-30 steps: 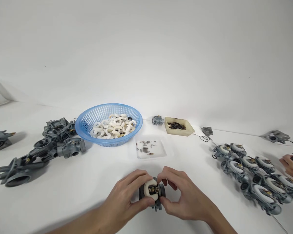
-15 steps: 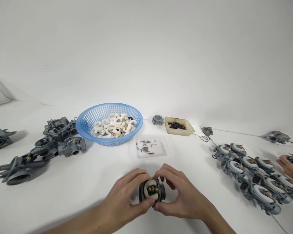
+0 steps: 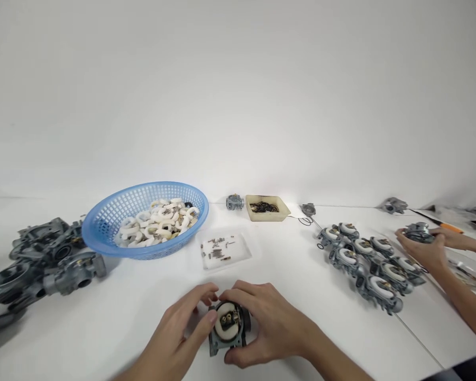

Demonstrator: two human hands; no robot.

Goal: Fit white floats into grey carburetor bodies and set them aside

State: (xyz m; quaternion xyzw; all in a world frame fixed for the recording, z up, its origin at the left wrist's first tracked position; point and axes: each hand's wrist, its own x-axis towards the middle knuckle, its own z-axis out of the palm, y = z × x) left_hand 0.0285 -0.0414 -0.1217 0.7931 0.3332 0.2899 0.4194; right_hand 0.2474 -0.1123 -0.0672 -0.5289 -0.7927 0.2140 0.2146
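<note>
A grey metal carburetor (image 3: 218, 343) with a white U-shaped float (image 3: 227, 334) on top and brass jets in its middle is in front of me. My right hand (image 3: 262, 325) grips it from the right, thumb at the near side and fingers over the far side. My left hand (image 3: 188, 323) is at its left, thumb and fingers spread apart. The left thumb tip overlaps the carburetor's edge; whether it touches, I cannot tell. Just beyond lies a clear shallow tray (image 3: 238, 251) of small pins and brass pieces.
At the left, a blue basket (image 3: 99, 241) of white floats stands beside piled carburetor bodies (image 3: 69, 272). A cream tray (image 3: 267, 216) holds black rings. Several carburetors with floats (image 3: 375, 291) stand at right. Beyond them, a co-worker's hands (image 3: 424, 254) hold another carburetor.
My view has turned to the right, showing more of the co-worker's arms. My left fingers have come away from the carburetor's far side, while my right hand keeps its grip, and the carburetor has turned slightly.
</note>
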